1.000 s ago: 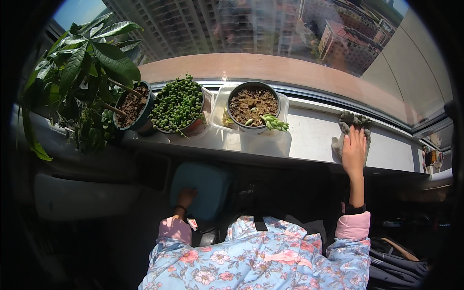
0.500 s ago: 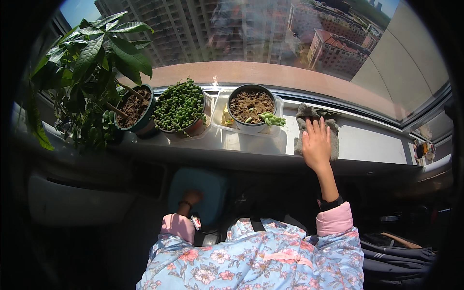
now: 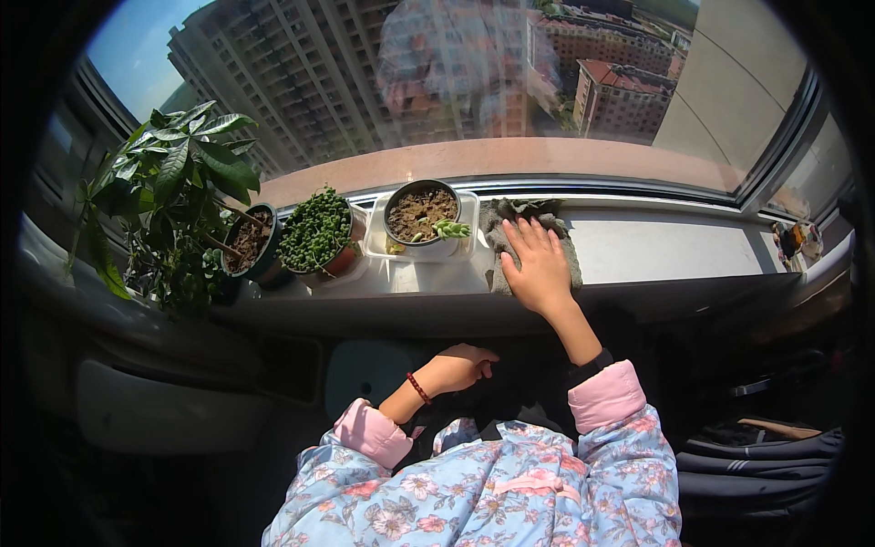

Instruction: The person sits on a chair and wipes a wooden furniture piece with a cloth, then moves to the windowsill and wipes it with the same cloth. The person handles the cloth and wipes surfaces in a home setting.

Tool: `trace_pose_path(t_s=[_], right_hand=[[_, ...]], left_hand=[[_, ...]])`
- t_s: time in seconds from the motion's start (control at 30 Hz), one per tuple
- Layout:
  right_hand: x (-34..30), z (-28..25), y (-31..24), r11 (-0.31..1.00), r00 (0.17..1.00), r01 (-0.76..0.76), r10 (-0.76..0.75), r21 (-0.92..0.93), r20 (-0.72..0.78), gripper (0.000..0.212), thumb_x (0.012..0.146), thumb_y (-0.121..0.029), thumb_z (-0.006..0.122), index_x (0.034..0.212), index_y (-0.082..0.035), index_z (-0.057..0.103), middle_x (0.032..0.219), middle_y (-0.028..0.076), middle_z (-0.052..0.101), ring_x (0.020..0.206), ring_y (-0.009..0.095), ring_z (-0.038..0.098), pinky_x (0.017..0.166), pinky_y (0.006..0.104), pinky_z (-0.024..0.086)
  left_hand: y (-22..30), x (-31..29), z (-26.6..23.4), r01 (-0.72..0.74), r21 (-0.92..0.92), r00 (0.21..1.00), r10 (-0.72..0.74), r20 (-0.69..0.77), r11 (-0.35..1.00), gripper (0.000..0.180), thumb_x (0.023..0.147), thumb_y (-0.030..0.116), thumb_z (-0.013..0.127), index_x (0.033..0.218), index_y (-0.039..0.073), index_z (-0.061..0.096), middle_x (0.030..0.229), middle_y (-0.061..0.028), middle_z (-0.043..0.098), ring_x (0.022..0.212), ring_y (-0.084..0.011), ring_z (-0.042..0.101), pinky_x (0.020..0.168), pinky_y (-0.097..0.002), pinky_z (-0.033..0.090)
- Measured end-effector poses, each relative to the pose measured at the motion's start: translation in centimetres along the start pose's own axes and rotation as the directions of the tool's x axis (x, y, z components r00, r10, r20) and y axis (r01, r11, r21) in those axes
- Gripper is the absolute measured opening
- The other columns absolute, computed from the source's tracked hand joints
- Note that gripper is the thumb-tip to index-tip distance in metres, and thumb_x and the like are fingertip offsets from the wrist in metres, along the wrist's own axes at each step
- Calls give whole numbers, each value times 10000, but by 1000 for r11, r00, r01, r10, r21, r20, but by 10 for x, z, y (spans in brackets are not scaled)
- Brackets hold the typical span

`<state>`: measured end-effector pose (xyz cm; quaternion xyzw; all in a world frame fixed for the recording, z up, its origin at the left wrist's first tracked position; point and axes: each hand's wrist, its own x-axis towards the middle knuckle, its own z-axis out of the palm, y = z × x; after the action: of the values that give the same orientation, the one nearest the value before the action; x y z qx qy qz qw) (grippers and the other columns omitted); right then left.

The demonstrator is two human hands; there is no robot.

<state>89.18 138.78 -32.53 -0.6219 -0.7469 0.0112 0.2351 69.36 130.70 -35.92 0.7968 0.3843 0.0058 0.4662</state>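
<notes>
My right hand [image 3: 538, 269] lies flat on a crumpled grey-green cloth [image 3: 576, 258] on the white windowsill, its fingers stretched out over it. Just left of the cloth, a clear plastic tray [image 3: 375, 244] bears a round pot of brown soil [image 3: 421, 210] with a small succulent [image 3: 451, 229] at its edge. My left hand [image 3: 460, 367], with a dark red bead bracelet at the wrist, is held in front of me below the sill. Its fingers are curled in, and nothing shows in them.
Farther left along the sill [image 3: 665, 246] stand a pot of trailing bead-like succulents [image 3: 316, 230] and a tall leafy plant [image 3: 178, 169]. A small colourful object [image 3: 797, 242] sits at the right corner. Below are a bluish stool [image 3: 355, 369] and dark folded fabric [image 3: 756, 479].
My left hand has come up and right from over the bluish stool. The view has shifted, so the sill's things appear farther left. My right hand stays flat on the cloth.
</notes>
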Motion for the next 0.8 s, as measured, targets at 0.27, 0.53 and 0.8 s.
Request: trace_pose_path(t_s=[0.27, 0.53, 0.8], right_hand=[[-13, -28, 61, 996, 997, -78, 78, -41, -21, 551, 906, -391, 464, 1410, -173, 418, 1435, 97, 426, 1357, 252, 346, 1139, 415, 210], [-39, -62, 159, 955, 951, -283, 268, -87, -153, 555, 896, -413, 456, 1398, -176, 442, 1442, 89, 420, 1375, 237, 317, 1145, 397, 193], [-73, -123, 304, 757, 781, -624, 591, -194, -204, 551, 930, -423, 430, 1439, -218, 375, 1514, 61, 307, 1405, 226, 255, 1159, 387, 152]], left_hand=[[94, 23, -29, -222, 207, 817, 298, -494, 953, 138, 857, 167, 675, 830, 57, 595, 620, -37, 627, 535, -205, 608, 504, -295, 461], [76, 76, -54, -75, 656, 461, 609, -645, 751, 160, 832, 103, 677, 795, 33, 537, 1069, -124, 627, 960, -323, 597, 793, -388, 483], [62, 108, -48, 71, 588, 375, 525, -764, 806, 192, 961, 156, 430, 819, 28, 438, 1345, -237, 486, 1284, -435, 413, 1043, -494, 343]])
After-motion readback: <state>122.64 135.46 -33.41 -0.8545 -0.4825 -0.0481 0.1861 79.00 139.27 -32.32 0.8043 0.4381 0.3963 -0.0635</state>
